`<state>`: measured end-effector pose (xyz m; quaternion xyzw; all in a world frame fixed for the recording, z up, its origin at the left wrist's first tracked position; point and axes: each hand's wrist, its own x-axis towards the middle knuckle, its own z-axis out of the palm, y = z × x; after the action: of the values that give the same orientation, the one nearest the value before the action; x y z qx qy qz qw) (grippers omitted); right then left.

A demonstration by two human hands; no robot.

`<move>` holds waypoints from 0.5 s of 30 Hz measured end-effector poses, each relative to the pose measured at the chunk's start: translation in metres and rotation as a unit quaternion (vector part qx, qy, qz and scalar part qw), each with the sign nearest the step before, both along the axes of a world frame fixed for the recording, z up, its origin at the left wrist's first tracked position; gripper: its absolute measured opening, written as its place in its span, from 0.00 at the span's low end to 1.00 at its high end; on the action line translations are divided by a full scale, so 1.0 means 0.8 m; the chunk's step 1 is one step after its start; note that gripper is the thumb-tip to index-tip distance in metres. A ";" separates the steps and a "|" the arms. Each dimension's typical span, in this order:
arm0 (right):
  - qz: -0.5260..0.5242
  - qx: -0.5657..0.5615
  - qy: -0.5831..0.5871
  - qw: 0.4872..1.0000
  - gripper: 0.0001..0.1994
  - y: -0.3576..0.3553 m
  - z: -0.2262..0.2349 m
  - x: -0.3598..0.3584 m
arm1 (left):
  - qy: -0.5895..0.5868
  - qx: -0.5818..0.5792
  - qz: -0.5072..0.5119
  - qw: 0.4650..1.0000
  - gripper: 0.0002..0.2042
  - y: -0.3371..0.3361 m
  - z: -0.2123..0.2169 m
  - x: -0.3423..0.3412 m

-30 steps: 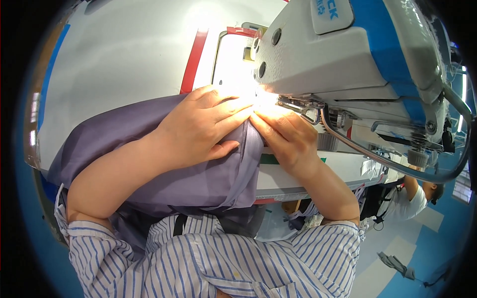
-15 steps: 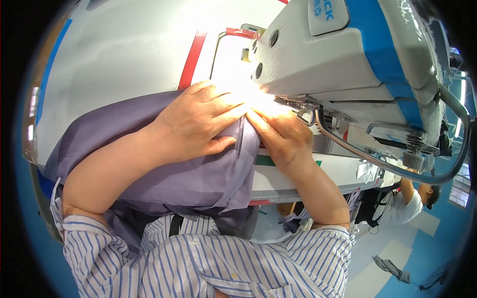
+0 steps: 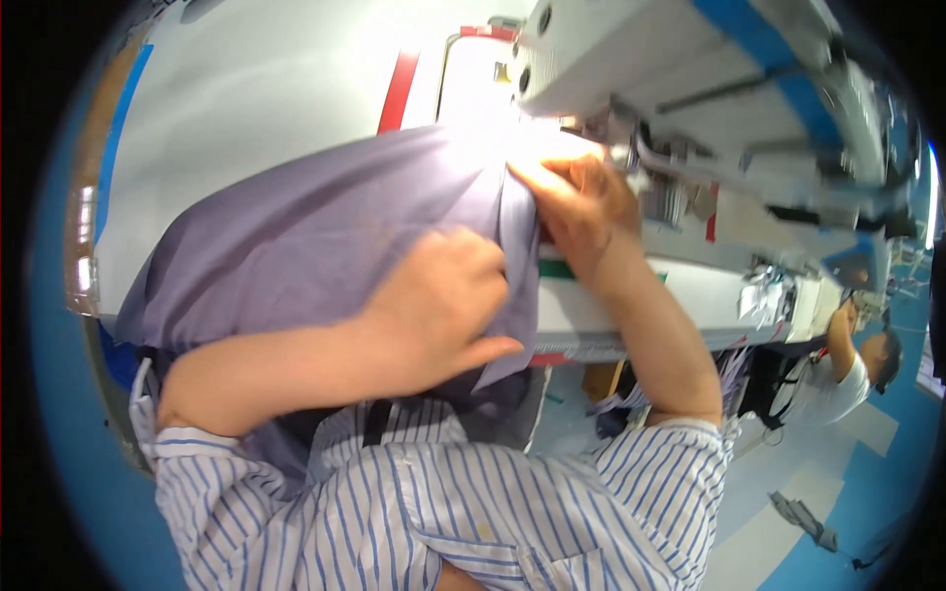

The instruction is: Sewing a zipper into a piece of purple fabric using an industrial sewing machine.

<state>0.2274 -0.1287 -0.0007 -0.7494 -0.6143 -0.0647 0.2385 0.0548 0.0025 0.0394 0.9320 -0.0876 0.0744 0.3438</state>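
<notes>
A large piece of purple fabric [image 3: 305, 241] is spread over the sewing machine's bed and hangs over the near edge, with a folded strip [image 3: 517, 227] along its right side. My right hand [image 3: 591, 207] pinches the fabric at this strip, close to the brightly lit needle area of the sewing machine [image 3: 631, 69]. Glare hides the needle and the fingertips beside it. My left hand [image 3: 439, 305] is over the near part of the fabric, left of the strip. Its fingers curl and its thumb sticks out, but motion blurs it and its grip is unclear.
A white tabletop [image 3: 266, 89] with a red tape strip [image 3: 398, 91] extends beyond the fabric. The machine's head overhangs at the upper right. Purple cloth pieces [image 3: 623, 394] lie below the table. Another person [image 3: 838, 379] sits working at the far right.
My left hand has drawn back toward me from the needle area, down along the fabric. My right hand stays at the strip near the needle. The view has shifted slightly.
</notes>
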 end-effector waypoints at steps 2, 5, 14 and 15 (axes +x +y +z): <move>-0.022 0.017 -0.010 1.000 0.22 -0.012 0.004 0.005 | 0.101 -0.111 -0.026 0.988 0.13 -0.042 -0.010 -0.021; -0.044 0.128 0.069 0.988 0.16 -0.066 0.012 -0.008 | 0.261 -0.567 0.150 0.767 0.11 -0.064 -0.026 -0.044; -0.124 -0.048 0.460 0.878 0.27 -0.185 -0.111 -0.206 | 0.189 -0.325 0.245 0.894 0.32 -0.033 -0.056 -0.108; -0.089 -0.156 0.454 0.872 0.20 -0.178 -0.110 -0.218 | 0.168 -0.319 0.208 0.909 0.32 -0.026 -0.057 -0.103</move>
<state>0.0531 -0.2713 -0.0884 -0.7750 -0.3712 0.3590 0.3643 -0.0276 -0.0181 -0.0060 0.7681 0.1962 0.0108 0.6094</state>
